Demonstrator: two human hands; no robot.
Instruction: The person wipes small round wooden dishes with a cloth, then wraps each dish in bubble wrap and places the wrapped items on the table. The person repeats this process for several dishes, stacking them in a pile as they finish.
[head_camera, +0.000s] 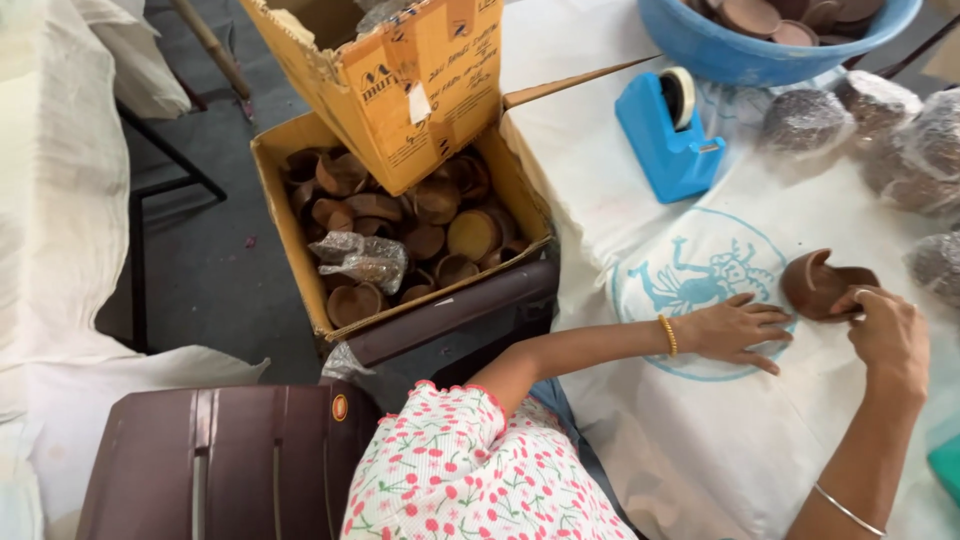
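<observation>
Small stack of brown clay lamps (825, 283), shallow and spouted, lying on the cloth-covered counter (700, 440); rigid, light, probably brittle, best gripped at the rims. The right hand (890, 335) curls its grip around the stack's right edge; the left hand (735, 330) lies flat and released beside it. Nearby: blue tape dispenser (665, 130), cardboard box (400, 230) of lamps.

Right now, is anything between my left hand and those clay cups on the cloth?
Nothing visible. The left hand lies flat on the white cloth right beside the clay cups, which the right hand already touches.
</observation>
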